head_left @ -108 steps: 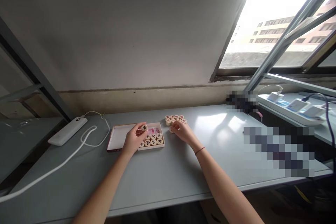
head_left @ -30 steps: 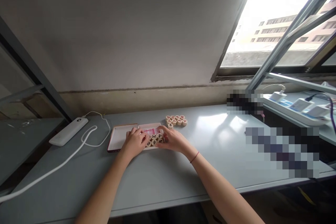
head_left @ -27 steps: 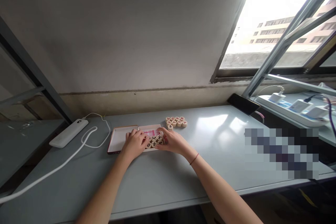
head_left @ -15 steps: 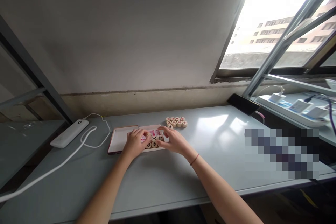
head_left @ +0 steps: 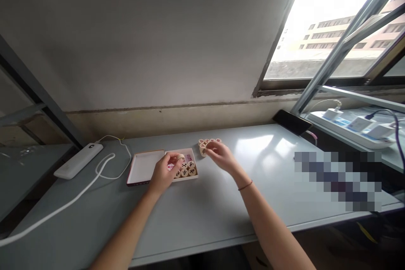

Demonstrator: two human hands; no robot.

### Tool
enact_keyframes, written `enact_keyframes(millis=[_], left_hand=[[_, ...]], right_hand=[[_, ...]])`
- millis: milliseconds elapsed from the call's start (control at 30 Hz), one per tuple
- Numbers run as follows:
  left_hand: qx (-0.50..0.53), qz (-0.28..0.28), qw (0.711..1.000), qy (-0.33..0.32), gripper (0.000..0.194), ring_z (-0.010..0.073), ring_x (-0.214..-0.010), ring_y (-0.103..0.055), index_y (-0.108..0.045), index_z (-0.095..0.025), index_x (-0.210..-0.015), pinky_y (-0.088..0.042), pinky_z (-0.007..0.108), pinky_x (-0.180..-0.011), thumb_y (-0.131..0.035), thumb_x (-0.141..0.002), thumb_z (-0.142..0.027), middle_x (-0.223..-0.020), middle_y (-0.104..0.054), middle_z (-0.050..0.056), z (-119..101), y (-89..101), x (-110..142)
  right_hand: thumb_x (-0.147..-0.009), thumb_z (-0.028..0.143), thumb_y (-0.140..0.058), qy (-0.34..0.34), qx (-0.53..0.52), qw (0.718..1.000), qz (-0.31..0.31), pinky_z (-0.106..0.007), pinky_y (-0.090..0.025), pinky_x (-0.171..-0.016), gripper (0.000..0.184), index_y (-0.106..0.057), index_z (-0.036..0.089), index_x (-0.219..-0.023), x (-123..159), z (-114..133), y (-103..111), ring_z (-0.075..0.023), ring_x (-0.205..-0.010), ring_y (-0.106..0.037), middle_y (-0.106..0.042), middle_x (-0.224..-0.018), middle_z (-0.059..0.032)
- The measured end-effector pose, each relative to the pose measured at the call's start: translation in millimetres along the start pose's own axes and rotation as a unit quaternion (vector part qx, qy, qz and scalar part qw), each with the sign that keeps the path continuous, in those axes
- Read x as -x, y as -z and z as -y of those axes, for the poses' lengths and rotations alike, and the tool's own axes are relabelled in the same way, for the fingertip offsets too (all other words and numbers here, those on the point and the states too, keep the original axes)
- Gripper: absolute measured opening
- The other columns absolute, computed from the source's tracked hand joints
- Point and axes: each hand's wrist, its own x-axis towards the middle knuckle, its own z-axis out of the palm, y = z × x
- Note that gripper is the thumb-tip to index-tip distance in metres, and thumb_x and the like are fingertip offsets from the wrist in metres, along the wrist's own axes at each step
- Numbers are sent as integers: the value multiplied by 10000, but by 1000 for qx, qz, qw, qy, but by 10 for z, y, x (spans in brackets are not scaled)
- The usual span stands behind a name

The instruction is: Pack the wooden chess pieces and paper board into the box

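Note:
My left hand (head_left: 163, 173) is over an open shallow box (head_left: 193, 157), pinching a round wooden Chinese chess piece (head_left: 180, 157) above it. Inside, several pieces with black characters (head_left: 184, 172) lie in rows at the near right, beside a pink printed paper partly covered by my fingers. Beyond the box's right side, my right hand (head_left: 221, 157) has its thumb and fingers closed at the near-left piece (head_left: 203, 152) of a cluster. Several red-marked pieces (head_left: 207, 141) make up this cluster, and my fingers hide part of it.
The box's white-lined lid (head_left: 146, 166) lies open on the left. A white power bank (head_left: 79, 161) with cables is farther left. A dark phone (head_left: 291, 123) leans at the back right, near a power strip (head_left: 348, 130) with chargers. A blurred-out patch covers the right of the desk.
My right hand has moved from the box's right side out to the cluster of pieces. My left hand stays at the box, and a piece now shows between its fingers.

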Motion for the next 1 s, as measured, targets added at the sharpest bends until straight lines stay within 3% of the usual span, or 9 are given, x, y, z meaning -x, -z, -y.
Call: enact_keyframes(millis=[133,233,300,433,533,633,767,900,1000], left_hand=[[26,-16,1000,-8,240,155,-828,-653,-612,-205,-982,-537,289,-795,-538,-842,-386,-948,-662,38,73,-9,-29],[4,-19,999,-28,197,153,-852,-642,-632,-206,-959,-534,287,-813,-569,-811,-321,-983,-648,41,59,-27,-28],[-6,-19,999,-36,213,153,-863,-637,-627,-206,-985,-532,289,-818,-582,-794,-290,-1008,-638,43,29,-45,-16],[-36,-4,998,-42,244,142,-801,-634,-621,-210,-1025,-534,279,-777,-593,-807,-315,-998,-644,40,-25,-75,17],[-62,18,996,-54,278,135,-733,-622,-621,-211,-1055,-528,252,-711,-599,-823,-364,-892,-653,20,-38,-83,39],[-83,39,991,-97,273,132,-730,-610,-621,-222,-1068,-516,248,-716,-588,-842,-373,-893,-656,13,-31,-86,50],[-98,51,985,-132,258,134,-745,-609,-615,-237,-1072,-511,267,-758,-566,-863,-379,-960,-663,21,-25,-108,48],[-98,70,984,-129,271,158,-805,-622,-611,-247,-1070,-514,296,-793,-563,-860,-411,-976,-665,26,-31,-141,56],[-94,74,988,-93,375,165,-874,-617,-543,-264,-1195,-514,295,-806,-586,-845,-389,-969,-647,20,-20,-145,69]], right_hand=[[-726,286,-492,-137,82,987,17,-224,-281,-478,165,-483,185,-596,-46,-212,193,-106,-533,-407,-482,-568,20],[-706,270,-491,-190,110,974,52,-228,-257,-469,174,-440,192,-559,-50,-291,193,-107,-514,-393,-443,-526,28],[-716,281,-504,-206,143,967,41,-231,-253,-470,184,-425,197,-572,-46,-291,165,-113,-520,-400,-450,-532,24],[-771,395,-542,-163,158,974,8,-230,-289,-497,202,-506,199,-738,-7,-150,104,-133,-575,-453,-532,-627,4],[-804,518,-533,-58,45,991,112,-224,-317,-517,335,-566,186,-835,47,40,15,-124,-607,-470,-574,-721,-13],[-831,552,-509,-4,-72,976,208,-220,-301,-504,399,-605,166,-867,101,207,-106,-97,-583,-430,-563,-738,-8],[-844,476,-522,-9,-148,965,217,-218,-259,-491,336,-600,152,-801,135,308,-203,-78,-551,-356,-482,-645,23],[-808,383,-549,-44,-165,960,224,-213,-258,-486,239,-594,150,-775,112,305,-156,-71,-536,-347,-483,-641,25],[-778,355,-534,-81,-140,973,163,-214,-234,-469,208,-580,158,-733,59,202,-14,-75,-517,-333,-435,-588,40]])
